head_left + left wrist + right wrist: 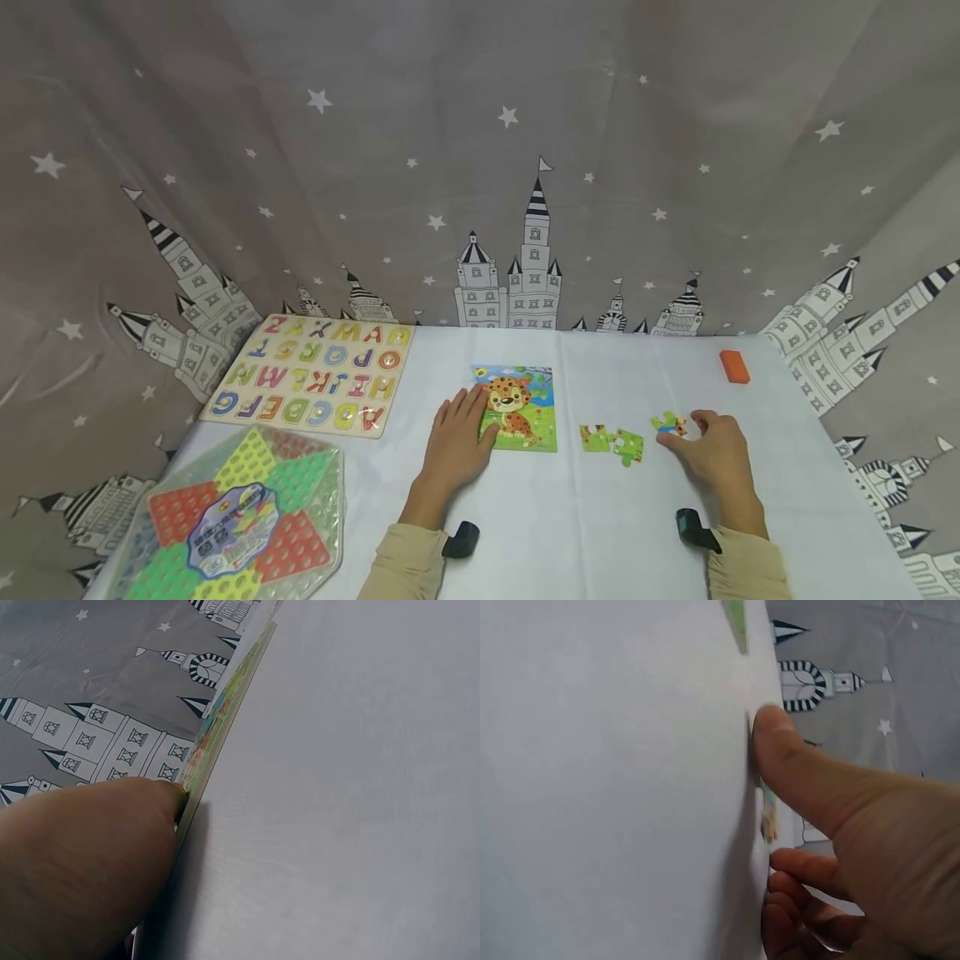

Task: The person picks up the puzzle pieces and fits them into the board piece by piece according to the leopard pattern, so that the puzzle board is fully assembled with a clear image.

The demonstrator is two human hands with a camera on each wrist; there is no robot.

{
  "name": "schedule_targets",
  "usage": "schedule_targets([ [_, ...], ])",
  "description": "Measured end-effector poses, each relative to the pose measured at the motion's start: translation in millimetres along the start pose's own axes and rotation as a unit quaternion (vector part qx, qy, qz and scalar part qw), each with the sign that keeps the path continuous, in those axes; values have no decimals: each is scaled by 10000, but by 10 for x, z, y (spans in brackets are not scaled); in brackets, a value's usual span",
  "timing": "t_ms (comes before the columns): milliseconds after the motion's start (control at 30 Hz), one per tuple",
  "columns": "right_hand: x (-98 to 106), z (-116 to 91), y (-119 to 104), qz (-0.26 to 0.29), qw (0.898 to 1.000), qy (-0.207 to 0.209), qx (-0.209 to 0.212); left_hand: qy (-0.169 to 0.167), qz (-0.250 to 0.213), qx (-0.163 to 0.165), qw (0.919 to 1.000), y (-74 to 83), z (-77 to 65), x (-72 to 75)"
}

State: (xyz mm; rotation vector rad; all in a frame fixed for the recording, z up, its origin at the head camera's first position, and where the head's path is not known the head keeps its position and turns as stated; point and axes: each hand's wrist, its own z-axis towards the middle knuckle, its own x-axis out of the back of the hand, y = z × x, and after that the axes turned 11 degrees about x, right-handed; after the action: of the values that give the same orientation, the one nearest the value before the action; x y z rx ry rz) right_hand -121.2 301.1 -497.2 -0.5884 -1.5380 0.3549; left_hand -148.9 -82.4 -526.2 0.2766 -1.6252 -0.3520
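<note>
My left hand (459, 442) rests along the left side of a square jigsaw puzzle (542, 421) that shows a spotted cub. Its thumb lies at the puzzle's edge, and in the left wrist view that thumb (97, 855) meets the thin board (225, 712). On the right, my right hand (716, 450) has thumb and curled index finger at two sides of a loose jigsaw piece (667, 423), pinching it low over the cloth. Only a sliver of this piece (769, 821) shows in the right wrist view. Two more pieces, one (596, 438) overlapping or touching another (628, 448), lie between the hands.
A wooden alphabet board (330, 364) lies at the back left. In front of it is a plastic-wrapped, star-patterned game board (292, 492). An orange block (734, 367) sits at the back right. The white cloth (525, 533) meets a grey castle-print curtain (450, 125).
</note>
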Motion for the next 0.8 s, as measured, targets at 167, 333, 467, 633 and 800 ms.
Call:
schedule_targets([
  [167,-41,3,-99,-16,9999,51,-86,72,-47,-24,10000,-11,14,-5],
  [333,-93,23,-150,430,9990,80,-85,116,-57,-48,9999,-11,7,8],
  [467,-193,49,-181,604,9971,445,88,124,-42,-31,9999,-26,2,-8],
  [633,-249,57,-175,598,9927,1002,310,94,-96,-46,9999,-20,-24,-2],
  [800,-236,62,-206,1321,9873,883,34,111,-119,-42,9999,-21,-40,1],
])
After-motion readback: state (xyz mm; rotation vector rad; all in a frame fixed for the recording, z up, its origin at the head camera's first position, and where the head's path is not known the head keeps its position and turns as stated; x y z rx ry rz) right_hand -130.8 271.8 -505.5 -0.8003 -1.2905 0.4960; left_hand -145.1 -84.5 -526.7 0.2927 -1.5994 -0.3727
